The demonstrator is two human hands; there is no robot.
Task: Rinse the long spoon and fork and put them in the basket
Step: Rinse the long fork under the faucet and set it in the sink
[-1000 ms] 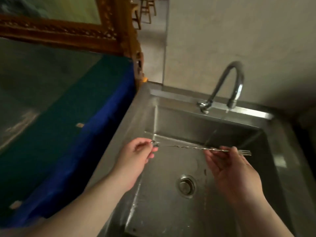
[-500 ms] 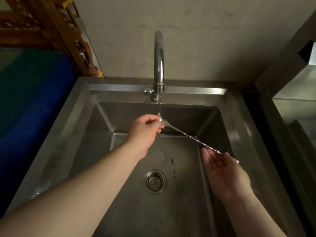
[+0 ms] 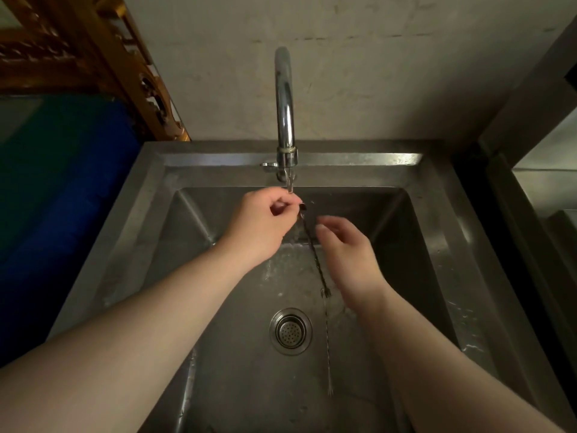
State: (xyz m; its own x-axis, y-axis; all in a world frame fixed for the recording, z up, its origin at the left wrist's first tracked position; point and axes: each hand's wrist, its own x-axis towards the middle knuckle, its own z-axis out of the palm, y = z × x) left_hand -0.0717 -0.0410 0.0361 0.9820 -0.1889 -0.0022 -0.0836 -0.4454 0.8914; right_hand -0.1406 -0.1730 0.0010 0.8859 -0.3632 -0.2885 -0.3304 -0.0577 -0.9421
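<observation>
Spoon-fork (image 3: 315, 257) pinched in left hand (image 3: 265, 223) under tap (image 3: 284, 114); right hand (image 3: 349, 254) grip released.

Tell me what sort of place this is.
Probably a kitchen washing-up area: a deep stainless-steel sink with a round strainer drain, a curved chrome tap running water, and a long twisted metal spoon-fork under rinse.

spoon end (image 3: 302, 208): hid in left hand (image 3: 265, 223) | basket: perhaps off-frame

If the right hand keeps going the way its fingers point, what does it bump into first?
Probably the long spoon and fork hanging from the left hand: the right hand's fingers point up-left toward its twisted stem. Depth is unclear.
</observation>
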